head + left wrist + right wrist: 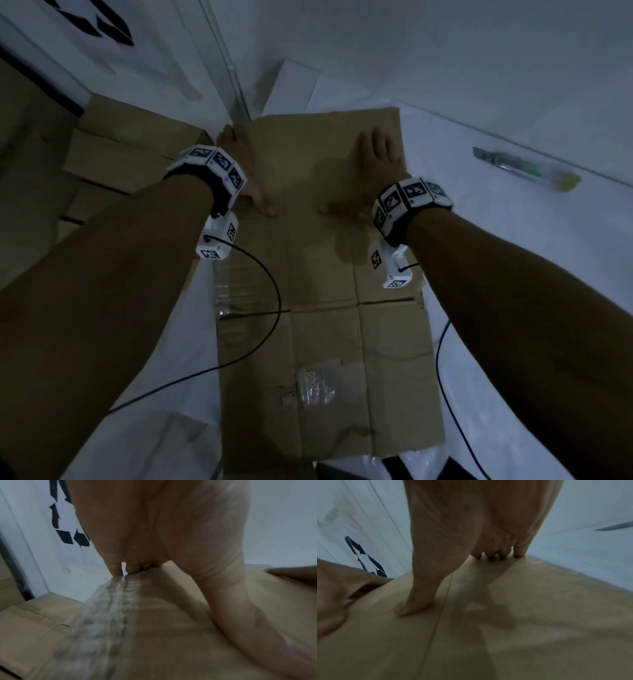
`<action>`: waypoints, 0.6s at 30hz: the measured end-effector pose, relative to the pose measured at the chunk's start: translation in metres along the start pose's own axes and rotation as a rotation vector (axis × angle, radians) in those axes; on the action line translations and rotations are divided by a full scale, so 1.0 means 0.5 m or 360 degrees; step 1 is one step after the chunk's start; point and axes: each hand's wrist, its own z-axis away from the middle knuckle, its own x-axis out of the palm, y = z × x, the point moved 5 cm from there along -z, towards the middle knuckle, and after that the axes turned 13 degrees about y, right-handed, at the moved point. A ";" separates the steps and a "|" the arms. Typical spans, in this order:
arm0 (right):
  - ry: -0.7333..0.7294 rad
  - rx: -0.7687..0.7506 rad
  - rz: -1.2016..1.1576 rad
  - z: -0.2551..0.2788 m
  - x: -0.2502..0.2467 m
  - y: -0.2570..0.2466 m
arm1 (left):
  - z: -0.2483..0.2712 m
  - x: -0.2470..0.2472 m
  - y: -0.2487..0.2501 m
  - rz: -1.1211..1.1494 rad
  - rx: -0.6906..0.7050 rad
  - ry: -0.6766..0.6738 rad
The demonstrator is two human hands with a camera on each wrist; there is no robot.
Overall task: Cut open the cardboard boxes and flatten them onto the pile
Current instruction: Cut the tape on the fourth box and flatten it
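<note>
Flattened cardboard box (325, 274) under both palms

I've both hands — left hand (245, 168), right hand (371, 171) — on the flattened box's (325, 325) far end; pile (113, 157) left, knife (524, 168) right.

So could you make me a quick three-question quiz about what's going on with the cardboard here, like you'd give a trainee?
1. True or false: both hands press flat on the cardboard sheet.
2. Where does the cutter lie?
A. in the right hand
B. on the white surface to the right of the sheet
C. on top of the sheet
3. Fill in: the other cardboard lies to the ____ of the sheet, beside the left hand.

Key: 1 true; 2 B; 3 left.
</note>
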 end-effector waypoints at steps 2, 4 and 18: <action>-0.0011 0.0094 -0.0076 0.052 0.018 0.016 | 0.001 0.011 -0.005 -0.0106 0.0076 -0.0141; 0.0094 0.0178 -0.0007 0.118 0.047 0.028 | 0.015 0.020 -0.012 -0.0184 0.0114 -0.0222; 0.0176 0.0281 0.0103 0.330 0.162 0.051 | 0.379 0.125 0.045 0.0415 -0.0468 0.0458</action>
